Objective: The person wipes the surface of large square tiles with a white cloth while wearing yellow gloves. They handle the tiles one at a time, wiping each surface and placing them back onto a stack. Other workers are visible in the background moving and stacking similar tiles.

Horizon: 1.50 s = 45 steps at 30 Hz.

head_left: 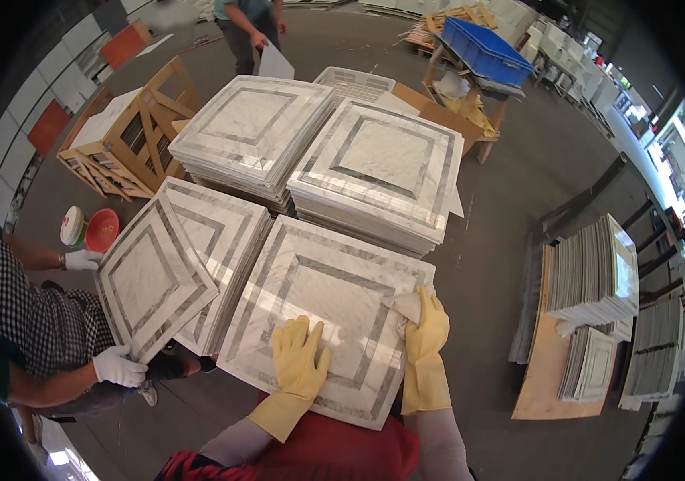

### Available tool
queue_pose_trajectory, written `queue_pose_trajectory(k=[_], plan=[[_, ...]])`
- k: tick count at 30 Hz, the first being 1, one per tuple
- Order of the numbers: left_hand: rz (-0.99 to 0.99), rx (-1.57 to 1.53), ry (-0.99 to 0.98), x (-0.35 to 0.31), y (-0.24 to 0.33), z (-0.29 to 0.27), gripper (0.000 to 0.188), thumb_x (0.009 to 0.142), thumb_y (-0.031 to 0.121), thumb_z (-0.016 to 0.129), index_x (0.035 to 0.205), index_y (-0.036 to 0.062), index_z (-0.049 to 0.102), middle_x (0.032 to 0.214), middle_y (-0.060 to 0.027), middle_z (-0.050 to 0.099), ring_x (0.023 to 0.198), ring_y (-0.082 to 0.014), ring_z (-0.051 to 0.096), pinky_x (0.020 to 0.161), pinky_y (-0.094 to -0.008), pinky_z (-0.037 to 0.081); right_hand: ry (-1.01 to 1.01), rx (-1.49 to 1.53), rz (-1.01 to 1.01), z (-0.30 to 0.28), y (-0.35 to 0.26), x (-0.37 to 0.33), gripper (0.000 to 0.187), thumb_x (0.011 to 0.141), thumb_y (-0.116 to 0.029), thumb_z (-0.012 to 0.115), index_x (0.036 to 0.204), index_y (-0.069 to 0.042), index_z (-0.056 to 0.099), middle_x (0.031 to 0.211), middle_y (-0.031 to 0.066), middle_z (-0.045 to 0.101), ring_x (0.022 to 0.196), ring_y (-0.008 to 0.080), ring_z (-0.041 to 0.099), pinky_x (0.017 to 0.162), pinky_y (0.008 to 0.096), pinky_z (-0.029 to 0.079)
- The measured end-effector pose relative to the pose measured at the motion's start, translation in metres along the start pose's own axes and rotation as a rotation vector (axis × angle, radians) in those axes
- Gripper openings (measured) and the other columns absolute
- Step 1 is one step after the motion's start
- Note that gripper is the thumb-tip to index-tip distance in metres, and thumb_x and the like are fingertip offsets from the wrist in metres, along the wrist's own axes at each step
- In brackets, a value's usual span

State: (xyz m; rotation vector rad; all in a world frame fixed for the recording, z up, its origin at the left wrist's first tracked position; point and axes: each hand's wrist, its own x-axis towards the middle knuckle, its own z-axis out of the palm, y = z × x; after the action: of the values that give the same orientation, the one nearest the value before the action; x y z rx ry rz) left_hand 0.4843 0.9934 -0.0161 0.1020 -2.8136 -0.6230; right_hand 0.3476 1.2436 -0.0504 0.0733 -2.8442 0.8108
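In front of me lies a square marble tile (334, 276), white with grey inlaid frames. My left hand (298, 357), in a yellow rubber glove, rests on its near part with the fingers stretched out. A pale cloth (406, 309) is bunched under the fingers of my right hand (426, 325), also gloved in yellow, at the tile's right edge. To the left, a co-worker in white gloves tilts a similar tile (154, 280) up by its edges, over a stack of matching tiles (206, 216).
Two taller tile stacks (374, 160) stand beyond my tile. At the left are a wooden crate (130, 132), a red bowl (103, 230) and a white tub (72, 224). A blue bin (486, 48) sits far right. More tiles (595, 272) stand on a board at right. Another person works behind.
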Motion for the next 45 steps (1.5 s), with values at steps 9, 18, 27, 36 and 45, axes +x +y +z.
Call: queue_pose_trajectory(k=[9, 18, 27, 36, 45], plan=[[-0.073, 0.250, -0.104, 0.003, 0.014, -0.001, 0.063, 0.091, 0.026, 0.078, 0.148, 0.0037, 0.065, 0.153, -0.0217, 0.056, 0.142, -0.0461, 0.051, 0.122, -0.0616, 0.034, -0.303, 0.630, 0.145, -0.092, 0.012, 0.098, 0.061, 0.097, 0.002, 0.062, 0.156, -0.011, 0.067, 0.150, 0.0114, 0.071, 0.137, 0.0271, 0.070, 0.116, 0.0384, 0.053], [-0.062, 0.192, -0.084, 0.021, 0.030, -0.009, 0.060, 0.084, 0.022, 0.079, 0.138, -0.0014, 0.066, 0.147, -0.0233, 0.057, 0.136, -0.0471, 0.052, 0.118, -0.0601, 0.039, -0.440, -0.246, -0.670, -0.017, 0.001, 0.126, 0.084, 0.090, -0.028, 0.082, 0.168, -0.024, 0.051, 0.165, 0.0163, 0.055, 0.154, 0.0391, 0.052, 0.128, 0.0529, 0.042], [-0.183, 0.233, -0.175, 0.008, 0.019, -0.011, 0.063, 0.091, 0.034, 0.082, 0.147, 0.0102, 0.068, 0.154, -0.0164, 0.058, 0.144, -0.0399, 0.052, 0.123, -0.0603, 0.039, -0.496, -0.146, -0.860, 0.113, -0.139, 0.161, 0.082, 0.100, -0.037, 0.070, 0.173, -0.013, 0.041, 0.167, 0.0194, 0.053, 0.157, 0.0391, 0.048, 0.132, 0.0517, 0.037], [-0.155, 0.136, -0.121, 0.007, 0.012, -0.008, 0.064, 0.086, 0.031, 0.085, 0.144, 0.0093, 0.068, 0.152, -0.0170, 0.058, 0.141, -0.0408, 0.054, 0.121, -0.0617, 0.039, -0.407, -0.047, -0.968, 0.176, -0.227, 0.176, 0.080, 0.099, -0.037, 0.071, 0.170, -0.014, 0.042, 0.164, 0.0154, 0.055, 0.153, 0.0348, 0.052, 0.129, 0.0508, 0.040], [-0.115, 0.057, 0.062, -0.007, 0.005, -0.003, 0.036, 0.090, 0.015, 0.075, 0.124, 0.0025, 0.072, 0.146, -0.0198, 0.060, 0.139, -0.0456, 0.054, 0.119, -0.0608, 0.040, -0.447, -0.137, -1.210, 0.055, -0.083, 0.048, 0.082, 0.091, -0.019, 0.079, 0.168, -0.019, 0.051, 0.168, 0.0144, 0.055, 0.158, 0.0323, 0.049, 0.135, 0.0486, 0.033]])
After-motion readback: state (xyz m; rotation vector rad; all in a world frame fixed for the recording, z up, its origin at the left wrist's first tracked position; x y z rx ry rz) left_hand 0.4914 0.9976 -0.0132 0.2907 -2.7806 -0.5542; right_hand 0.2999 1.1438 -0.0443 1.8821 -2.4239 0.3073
